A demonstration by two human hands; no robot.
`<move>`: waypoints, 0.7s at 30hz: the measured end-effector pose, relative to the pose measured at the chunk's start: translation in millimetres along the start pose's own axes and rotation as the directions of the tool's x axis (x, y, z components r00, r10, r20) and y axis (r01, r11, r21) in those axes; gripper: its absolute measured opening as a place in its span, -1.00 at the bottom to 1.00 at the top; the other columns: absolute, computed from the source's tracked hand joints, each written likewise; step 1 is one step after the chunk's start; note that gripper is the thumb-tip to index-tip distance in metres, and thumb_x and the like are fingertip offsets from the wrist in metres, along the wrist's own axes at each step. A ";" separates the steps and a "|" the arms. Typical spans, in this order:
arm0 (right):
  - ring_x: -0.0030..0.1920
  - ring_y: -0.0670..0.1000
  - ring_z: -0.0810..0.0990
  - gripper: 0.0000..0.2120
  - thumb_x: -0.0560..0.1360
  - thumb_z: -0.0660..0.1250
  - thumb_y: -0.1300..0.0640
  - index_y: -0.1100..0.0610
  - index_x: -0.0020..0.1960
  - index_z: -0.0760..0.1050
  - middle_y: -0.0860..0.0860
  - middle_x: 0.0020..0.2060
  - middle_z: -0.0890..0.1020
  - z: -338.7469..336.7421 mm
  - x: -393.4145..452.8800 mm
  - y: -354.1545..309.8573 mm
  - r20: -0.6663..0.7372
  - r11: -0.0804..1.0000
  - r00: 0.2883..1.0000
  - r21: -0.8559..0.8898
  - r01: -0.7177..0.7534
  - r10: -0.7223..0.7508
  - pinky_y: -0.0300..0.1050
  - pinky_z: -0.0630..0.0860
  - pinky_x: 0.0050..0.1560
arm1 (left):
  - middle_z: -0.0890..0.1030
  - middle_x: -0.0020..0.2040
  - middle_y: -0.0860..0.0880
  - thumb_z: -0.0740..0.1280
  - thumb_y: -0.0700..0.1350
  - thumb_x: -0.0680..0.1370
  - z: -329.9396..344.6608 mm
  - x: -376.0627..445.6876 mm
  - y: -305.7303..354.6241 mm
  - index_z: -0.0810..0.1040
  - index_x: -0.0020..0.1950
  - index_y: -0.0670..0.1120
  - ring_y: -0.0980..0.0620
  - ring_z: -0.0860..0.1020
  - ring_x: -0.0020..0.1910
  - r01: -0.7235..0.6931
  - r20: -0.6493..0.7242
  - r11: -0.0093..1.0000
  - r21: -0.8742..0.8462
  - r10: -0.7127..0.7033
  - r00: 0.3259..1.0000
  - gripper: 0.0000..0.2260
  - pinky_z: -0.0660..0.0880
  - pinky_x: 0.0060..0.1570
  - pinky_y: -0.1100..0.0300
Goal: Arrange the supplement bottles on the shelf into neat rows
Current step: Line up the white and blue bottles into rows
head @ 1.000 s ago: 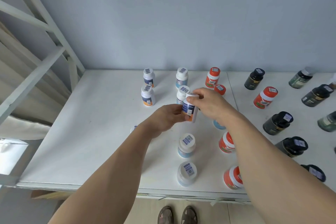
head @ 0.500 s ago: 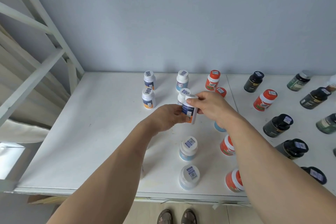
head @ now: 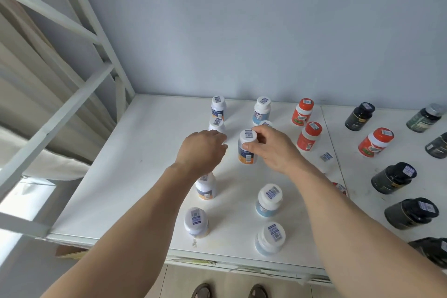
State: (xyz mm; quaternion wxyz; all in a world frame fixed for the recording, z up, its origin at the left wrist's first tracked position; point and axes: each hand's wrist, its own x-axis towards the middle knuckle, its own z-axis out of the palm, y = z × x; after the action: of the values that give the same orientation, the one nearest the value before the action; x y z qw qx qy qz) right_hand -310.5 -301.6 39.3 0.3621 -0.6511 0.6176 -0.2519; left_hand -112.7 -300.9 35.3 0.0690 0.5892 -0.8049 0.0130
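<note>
My right hand (head: pixel 273 150) grips a white bottle with a blue and orange label (head: pixel 247 147) by its cap, upright over the white shelf (head: pixel 145 164). My left hand (head: pixel 203 150) hovers just left of it, fingers loosely curled, holding nothing and partly covering another white bottle (head: pixel 216 124). White bottles stand in two columns: one at the back left (head: pixel 218 107), one under my left wrist (head: pixel 206 187), one near the front edge (head: pixel 196 221). Blue-based white bottles stand at the back (head: pixel 262 110) and front (head: pixel 269 199), (head: pixel 270 238). Orange bottles (head: pixel 302 111), (head: pixel 309 135) stand to the right.
Dark bottles (head: pixel 360 116), (head: pixel 394 178), (head: pixel 411 213) and another orange one (head: pixel 375 141) stand scattered on the right panel. A white slanted frame (head: pixel 79 31) rises at the shelf's left. The wall closes off the back. My feet show below the front edge.
My left hand has let go of the white bottle and shifted left. The right hand now holds that bottle alone by the cap, turned upright. The view shifted, revealing more bottles at the front left.
</note>
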 end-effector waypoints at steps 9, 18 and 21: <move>0.02 -0.08 0.57 -0.74 0.47 0.42 -0.01 -0.02 0.13 0.49 -0.10 0.00 0.62 51.7 5.4 -27.2 -0.026 0.998 0.998 0.023 -0.060 0.060 -0.17 0.48 0.03 | 0.61 0.17 0.04 0.17 0.02 0.62 5.9 -5.8 -58.1 0.54 0.26 0.02 -0.06 0.56 0.09 -0.047 -0.026 0.996 -0.072 0.045 0.999 -0.72 0.44 -0.05 0.13; 0.03 -0.09 0.60 -0.70 0.43 0.45 0.00 -0.06 0.13 0.48 -0.14 0.02 0.63 95.6 14.9 -30.2 -0.025 0.990 0.991 0.051 -0.130 0.132 -0.15 0.50 0.05 | 0.60 0.19 0.04 0.16 0.03 0.63 12.5 -8.2 -89.0 0.53 0.29 0.01 -0.06 0.55 0.12 -0.056 -0.010 0.988 -0.146 0.055 0.998 -0.70 0.47 -0.02 0.14; 0.03 -0.09 0.60 -0.67 0.42 0.46 -0.03 -0.06 0.14 0.48 -0.14 0.02 0.64 101.8 18.9 -29.1 -0.023 0.986 0.988 0.055 -0.154 0.156 -0.13 0.51 0.07 | 0.59 0.21 0.04 0.16 0.03 0.63 13.3 -8.6 -89.2 0.52 0.30 0.01 -0.05 0.55 0.13 -0.057 0.004 0.983 -0.172 0.059 0.998 -0.70 0.47 -0.01 0.14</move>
State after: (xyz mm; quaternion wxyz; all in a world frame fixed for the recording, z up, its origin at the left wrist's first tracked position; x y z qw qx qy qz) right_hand -211.4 -304.6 -2.4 0.3895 -0.5878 0.6643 -0.2480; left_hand -26.6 -321.3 15.6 0.1153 0.5573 -0.8202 -0.0572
